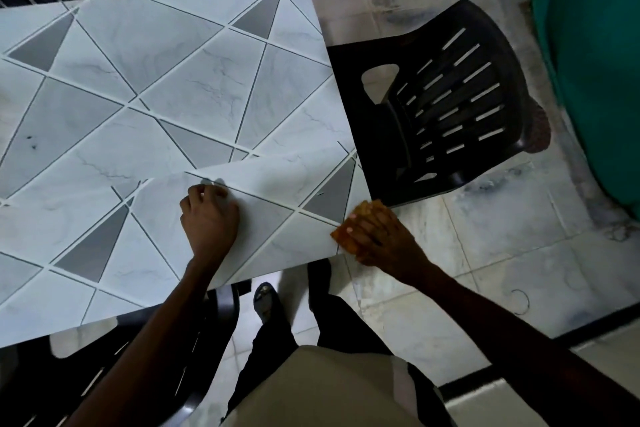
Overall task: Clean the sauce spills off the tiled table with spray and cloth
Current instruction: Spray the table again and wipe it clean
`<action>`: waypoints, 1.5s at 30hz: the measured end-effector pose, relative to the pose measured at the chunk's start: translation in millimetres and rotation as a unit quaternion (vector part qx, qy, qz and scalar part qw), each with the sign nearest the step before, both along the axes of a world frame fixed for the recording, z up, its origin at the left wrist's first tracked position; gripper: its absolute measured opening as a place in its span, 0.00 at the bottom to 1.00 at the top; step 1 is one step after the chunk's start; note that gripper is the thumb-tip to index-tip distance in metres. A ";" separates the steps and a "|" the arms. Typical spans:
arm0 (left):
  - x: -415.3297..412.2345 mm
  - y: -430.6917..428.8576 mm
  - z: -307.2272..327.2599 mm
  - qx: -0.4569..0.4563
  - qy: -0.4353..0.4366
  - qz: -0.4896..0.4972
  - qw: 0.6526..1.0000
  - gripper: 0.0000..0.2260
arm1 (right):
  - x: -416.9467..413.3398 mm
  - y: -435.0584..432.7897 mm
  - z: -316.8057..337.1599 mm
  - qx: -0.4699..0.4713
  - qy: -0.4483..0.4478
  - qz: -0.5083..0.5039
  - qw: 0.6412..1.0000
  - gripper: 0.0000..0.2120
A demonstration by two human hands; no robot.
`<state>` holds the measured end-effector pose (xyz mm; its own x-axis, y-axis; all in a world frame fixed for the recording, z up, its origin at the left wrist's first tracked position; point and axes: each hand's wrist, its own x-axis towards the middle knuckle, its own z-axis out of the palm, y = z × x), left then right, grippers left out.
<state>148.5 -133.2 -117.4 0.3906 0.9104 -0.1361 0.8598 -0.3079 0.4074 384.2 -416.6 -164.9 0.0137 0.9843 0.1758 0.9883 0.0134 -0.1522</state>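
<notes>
Tiled bench [104, 80] fills the left of the view, with a few small dark specks [31, 142] near its left edge. At its near side the left hand [209, 222] rests on the patterned surface with fingers bent; whether it pinches anything I cannot tell. At the near right corner the orange cloth [346, 239] lies against the bench edge, gripped by the right hand [381, 236]. Beyond the corner stands a black chair [450, 107].
</notes>
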 end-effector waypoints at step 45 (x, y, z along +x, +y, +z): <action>-38.4 35.2 1.8 -0.061 -0.097 -0.115 0.987 0.15 | -91.4 110.9 46.5 -0.114 0.078 -0.193 0.971 0.26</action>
